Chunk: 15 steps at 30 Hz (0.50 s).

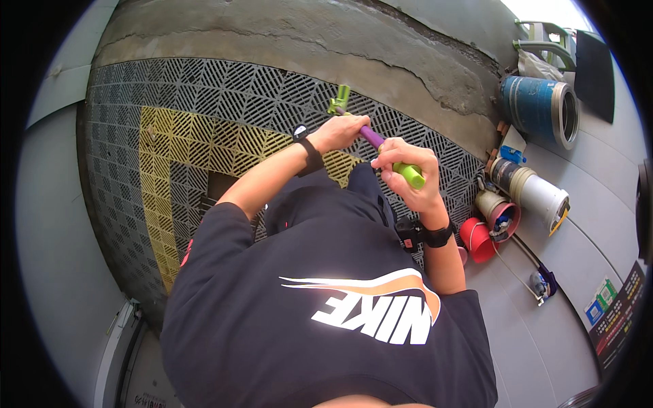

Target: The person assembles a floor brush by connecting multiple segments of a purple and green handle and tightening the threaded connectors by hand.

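Both hands grip a purple pole (371, 137) with a green knob end and a green fitting (339, 100) at its far end. My left hand (338, 132) is closed round the pole nearer that fitting. Closer to my body, my right hand (413, 162) wraps the pole just by its green knob end (410, 175). The pole slants from far left to near right above the floor grating. Whatever lies beyond the green fitting cannot be made out, so the tool's exact kind is unclear.
Grey and yellow plastic grating (197, 129) covers the floor, meeting a cracked concrete strip (299, 37) ahead. Along the right wall stand a blue drum (534, 105), a white cylinder (541, 190), a red bucket (479, 239) and a green-and-white stool (544, 42). A grey wall (51, 190) rises left.
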Motion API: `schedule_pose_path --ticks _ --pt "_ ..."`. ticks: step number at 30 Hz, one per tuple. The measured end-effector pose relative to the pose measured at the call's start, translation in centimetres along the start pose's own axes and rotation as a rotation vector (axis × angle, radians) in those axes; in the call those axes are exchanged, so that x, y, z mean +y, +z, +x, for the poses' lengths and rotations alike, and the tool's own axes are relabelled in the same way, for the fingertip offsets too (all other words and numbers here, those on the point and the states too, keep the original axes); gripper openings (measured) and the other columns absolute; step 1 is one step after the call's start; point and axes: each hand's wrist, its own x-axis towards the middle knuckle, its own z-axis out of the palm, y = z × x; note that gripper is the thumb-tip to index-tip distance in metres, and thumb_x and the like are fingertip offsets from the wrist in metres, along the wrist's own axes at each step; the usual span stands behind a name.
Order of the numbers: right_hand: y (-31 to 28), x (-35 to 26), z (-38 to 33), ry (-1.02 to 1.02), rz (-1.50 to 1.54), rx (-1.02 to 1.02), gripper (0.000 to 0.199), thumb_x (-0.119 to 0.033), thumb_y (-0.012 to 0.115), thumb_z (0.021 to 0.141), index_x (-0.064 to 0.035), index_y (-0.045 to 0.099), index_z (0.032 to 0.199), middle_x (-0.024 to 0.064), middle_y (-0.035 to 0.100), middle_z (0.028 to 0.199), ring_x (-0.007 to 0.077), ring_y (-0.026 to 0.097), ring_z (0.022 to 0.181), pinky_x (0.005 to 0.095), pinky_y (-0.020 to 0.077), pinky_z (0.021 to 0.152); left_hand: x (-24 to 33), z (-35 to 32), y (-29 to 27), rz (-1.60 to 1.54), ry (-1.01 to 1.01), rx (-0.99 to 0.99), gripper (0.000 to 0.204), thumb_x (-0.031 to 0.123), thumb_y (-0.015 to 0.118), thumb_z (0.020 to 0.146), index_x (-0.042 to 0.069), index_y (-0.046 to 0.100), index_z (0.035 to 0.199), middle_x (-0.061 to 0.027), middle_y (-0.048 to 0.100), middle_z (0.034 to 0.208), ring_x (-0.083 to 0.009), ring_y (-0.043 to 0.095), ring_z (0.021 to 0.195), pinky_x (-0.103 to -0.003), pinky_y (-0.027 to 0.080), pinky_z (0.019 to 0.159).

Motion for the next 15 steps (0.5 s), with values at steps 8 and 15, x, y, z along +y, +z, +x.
schedule_pose_path --ticks 8,15 --pt "7.3 6.0 4.2 0.262 0.155 0.093 0.029 -0.001 0.061 0.082 0.0013 0.071 0.109 0.0162 0.069 0.123 0.0265 0.061 0.123 0.0387 0.0408 0.112 -11.0 -7.0 -8.0 0.337 -0.150 0.038 0.021 -0.001 0.059 0.086 0.007 0.054 0.105 -0.0105 0.066 0.092 -0.0300 0.068 0.097 -0.044 0.055 0.081" --pt "9.0 8.6 4.9 0.732 -0.224 -0.171 0.061 -0.021 0.070 0.085 -0.0049 0.054 0.143 0.0198 0.070 0.123 0.0299 0.071 0.109 0.0388 0.0538 0.096 -20.4 -12.2 -7.8 0.518 -0.339 -0.124 0.016 0.010 0.057 0.093 0.015 0.056 0.108 -0.0050 0.066 0.096 -0.0264 0.067 0.100 -0.042 0.058 0.080"
